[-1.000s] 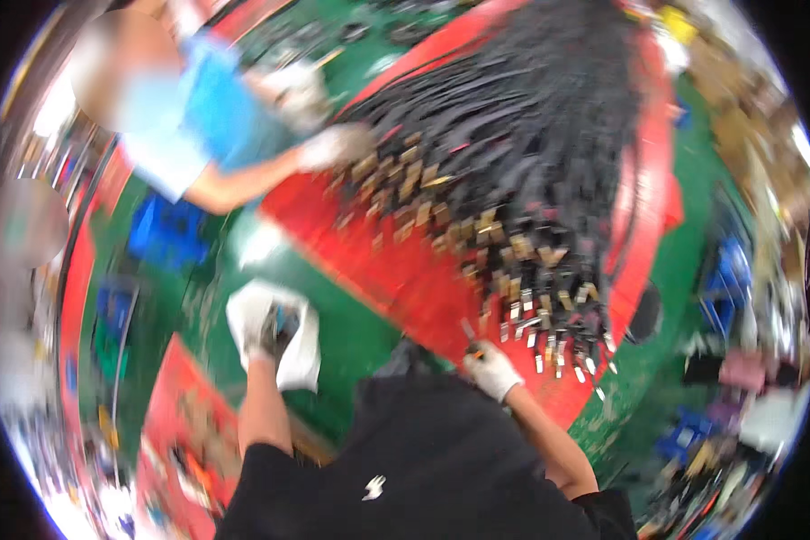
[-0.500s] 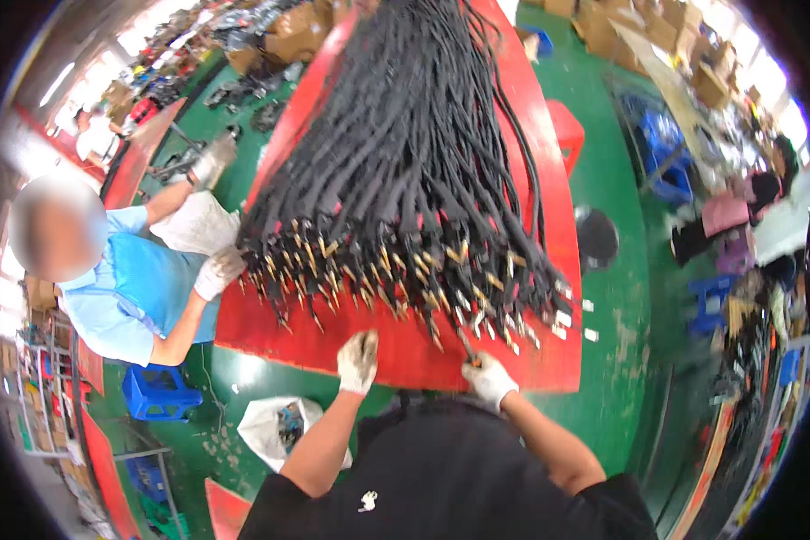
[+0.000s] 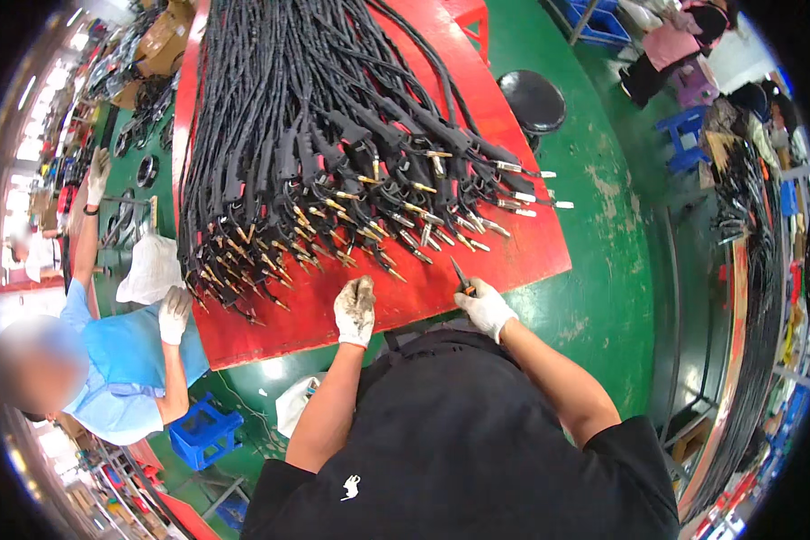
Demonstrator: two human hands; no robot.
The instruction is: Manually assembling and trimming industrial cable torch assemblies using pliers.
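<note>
Red table point(image 3: 513, 256) — carried a large bundle of black cables point(image 3: 333, 135) with brass-tipped ends fanned toward its near edge. Left hand point(image 3: 355, 310), gloved, rested flat on the red surface; right hand point(image 3: 484, 306), gloved, gripped a small dark tool point(image 3: 460, 275). A co-worker's gloved hand point(image 3: 173, 313) touched the table's left corner — black stool point(image 3: 531, 99) stood beyond.

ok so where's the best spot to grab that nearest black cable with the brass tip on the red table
Probably by the thick black moulded grip just behind the brass tip, coming in from the near table edge where the left hand rests. The tips fan out toward that edge, while farther up the cables lie bundled and tangled.
</note>
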